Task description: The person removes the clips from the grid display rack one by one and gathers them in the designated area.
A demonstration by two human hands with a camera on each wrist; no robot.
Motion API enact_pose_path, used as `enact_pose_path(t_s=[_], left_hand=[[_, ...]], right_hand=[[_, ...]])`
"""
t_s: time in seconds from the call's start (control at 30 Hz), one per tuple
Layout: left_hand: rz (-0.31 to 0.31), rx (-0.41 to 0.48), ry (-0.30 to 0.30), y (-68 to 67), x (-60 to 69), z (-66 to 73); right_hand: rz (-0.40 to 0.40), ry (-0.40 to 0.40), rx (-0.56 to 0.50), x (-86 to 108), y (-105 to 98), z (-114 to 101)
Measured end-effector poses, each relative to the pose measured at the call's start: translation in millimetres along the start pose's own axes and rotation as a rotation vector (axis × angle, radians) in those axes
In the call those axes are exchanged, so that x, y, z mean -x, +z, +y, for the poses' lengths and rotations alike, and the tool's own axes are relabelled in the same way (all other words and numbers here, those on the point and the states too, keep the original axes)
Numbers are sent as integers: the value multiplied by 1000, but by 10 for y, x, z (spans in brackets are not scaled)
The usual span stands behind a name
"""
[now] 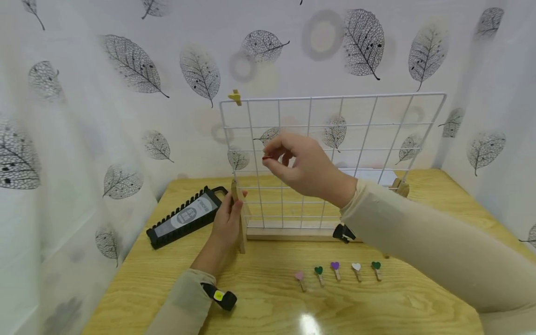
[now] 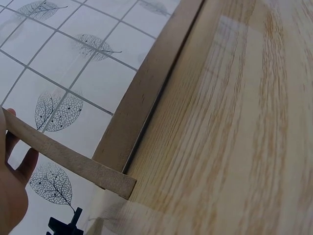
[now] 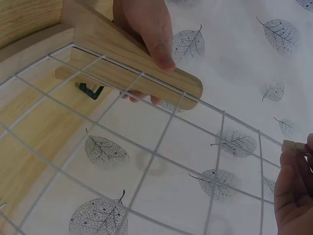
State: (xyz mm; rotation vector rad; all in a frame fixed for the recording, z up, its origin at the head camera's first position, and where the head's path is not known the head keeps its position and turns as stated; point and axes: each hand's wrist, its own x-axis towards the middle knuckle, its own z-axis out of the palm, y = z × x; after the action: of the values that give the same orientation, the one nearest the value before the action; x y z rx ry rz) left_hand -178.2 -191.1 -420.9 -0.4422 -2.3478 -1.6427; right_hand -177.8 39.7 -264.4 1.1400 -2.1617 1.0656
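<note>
A white wire grid (image 1: 310, 99) stands in a wooden stand (image 1: 238, 218) on the table. My left hand (image 1: 226, 223) grips the stand's left upright; in the right wrist view its thumb (image 3: 159, 46) lies on one side of the wood and fingertips show on the other. My right hand (image 1: 307, 167) pinches a small clothespin with a red top (image 1: 266, 157) in front of the grid's left part. In the right wrist view the clothespin's wooden end (image 3: 292, 146) appears close to the grid's outer wire; whether they touch I cannot tell.
A yellow clothespin (image 1: 235, 97) sits on the grid's top left corner. Several heart-topped clothespins, among them a purple one (image 1: 335, 266), lie in a row in front of the stand. A black toothed rack (image 1: 184, 218) lies at left. A leaf-print curtain (image 1: 268, 46) hangs behind.
</note>
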Motion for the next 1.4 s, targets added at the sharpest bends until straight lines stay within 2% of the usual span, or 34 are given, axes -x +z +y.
enact_pose_path(t_s=[0.07,0.27,0.37,0.5,0.63,0.9,1.03,1.17,1.27,1.4], left_hand=[[-4,4,-17,-7,18,113],[-7,10,-8,-7,9,113],[0,8,3,11,-23,-17],[12,1,17,33,-61,-212],[15,13,40,35,-58,-262],[21,-28,90,21,-47,-291],[18,-25,90,17,-45,-291],[23,-25,67,13,-37,-303],[24,-22,72,16,-41,-304],[22,-23,86,24,-48,-289]], right_hand=[[-23,27,-20,62,44,11],[-116,167,-84,264,172,65],[-181,224,-112,396,248,105],[-268,255,-157,560,358,153],[-343,268,-209,708,472,192],[-639,328,-250,1061,727,271],[-750,420,-294,1180,809,270],[-823,467,-268,1244,900,241],[-857,450,-208,1278,961,229],[-863,442,-173,1313,1004,233]])
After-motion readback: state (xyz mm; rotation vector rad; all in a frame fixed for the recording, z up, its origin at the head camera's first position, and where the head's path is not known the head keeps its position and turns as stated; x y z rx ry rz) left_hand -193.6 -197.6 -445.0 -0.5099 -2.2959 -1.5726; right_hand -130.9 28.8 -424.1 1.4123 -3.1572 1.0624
